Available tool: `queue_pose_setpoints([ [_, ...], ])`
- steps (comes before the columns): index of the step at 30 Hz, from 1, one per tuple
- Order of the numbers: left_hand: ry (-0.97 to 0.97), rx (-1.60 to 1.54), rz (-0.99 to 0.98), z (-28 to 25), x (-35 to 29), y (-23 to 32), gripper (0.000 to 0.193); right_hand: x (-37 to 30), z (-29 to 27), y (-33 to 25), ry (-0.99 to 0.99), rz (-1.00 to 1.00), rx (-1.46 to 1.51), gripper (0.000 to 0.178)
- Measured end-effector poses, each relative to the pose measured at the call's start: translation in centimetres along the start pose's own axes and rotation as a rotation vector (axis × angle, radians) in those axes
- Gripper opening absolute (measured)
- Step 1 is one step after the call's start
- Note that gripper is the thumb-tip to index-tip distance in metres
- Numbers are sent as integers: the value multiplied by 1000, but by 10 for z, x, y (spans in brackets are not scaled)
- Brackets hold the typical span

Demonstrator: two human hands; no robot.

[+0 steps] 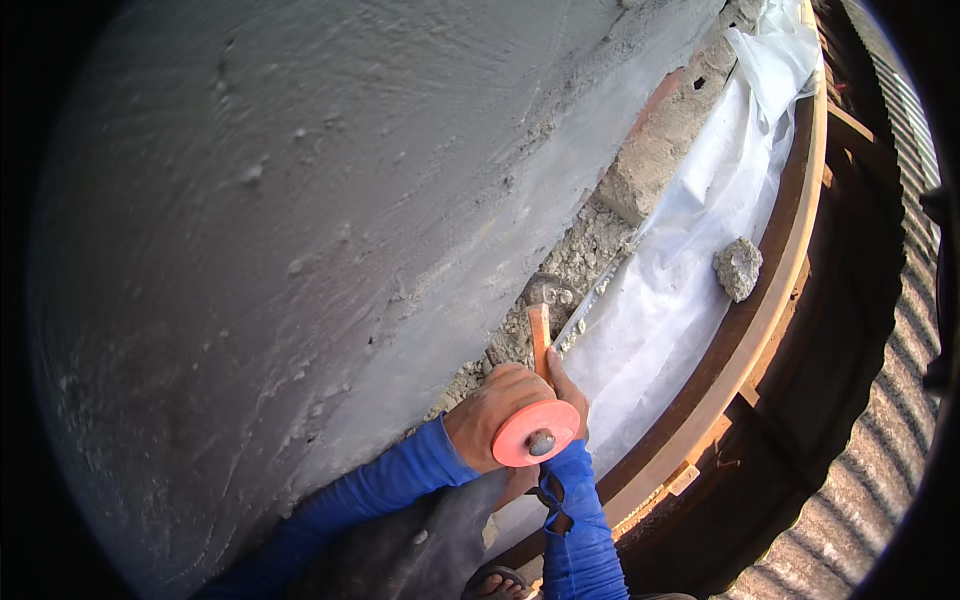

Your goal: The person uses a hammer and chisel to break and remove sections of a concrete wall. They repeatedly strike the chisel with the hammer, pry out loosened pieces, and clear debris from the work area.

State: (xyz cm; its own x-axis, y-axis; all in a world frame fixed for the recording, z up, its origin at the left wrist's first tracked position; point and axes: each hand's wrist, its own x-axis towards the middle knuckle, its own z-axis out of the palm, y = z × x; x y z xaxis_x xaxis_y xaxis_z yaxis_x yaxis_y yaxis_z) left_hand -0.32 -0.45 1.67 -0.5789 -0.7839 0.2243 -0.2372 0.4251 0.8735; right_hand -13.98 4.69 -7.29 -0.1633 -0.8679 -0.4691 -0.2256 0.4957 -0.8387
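My left hand (490, 405) is closed behind a round orange-red hand guard (505, 448), apparently gripping the chisel it belongs to. The chisel's dark metal striking end (541, 442) pokes through the disc; its shaft and tip are hidden. Pressed close beside it, my right hand (570, 392) is closed on a hammer, thumb along the wooden handle (539, 335). The dark hammer head (548, 291) lies over crumbled mortar (590, 245) at the foot of a grey plastered wall (300, 220). Blue sleeves cover both forearms.
White sheeting (655, 330) runs along the ledge, with a loose lump of mortar (738, 269) on it. A curved wooden rim (770, 350) borders it on the right. Beyond lie a dark gap (800, 400) and a corrugated roof (860, 500). My sandaled foot (497, 585) shows below.
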Motion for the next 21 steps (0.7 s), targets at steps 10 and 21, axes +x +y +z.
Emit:
queue_pose_setpoints([
  [10, -11, 27, 0, 5, -1, -3, 32, 17, -23, -33, 354, -57, -36, 59],
  [21, -5, 45, -38, 7, -7, -7, 33, 23, -13, -13, 187, -107, 182, 69],
])
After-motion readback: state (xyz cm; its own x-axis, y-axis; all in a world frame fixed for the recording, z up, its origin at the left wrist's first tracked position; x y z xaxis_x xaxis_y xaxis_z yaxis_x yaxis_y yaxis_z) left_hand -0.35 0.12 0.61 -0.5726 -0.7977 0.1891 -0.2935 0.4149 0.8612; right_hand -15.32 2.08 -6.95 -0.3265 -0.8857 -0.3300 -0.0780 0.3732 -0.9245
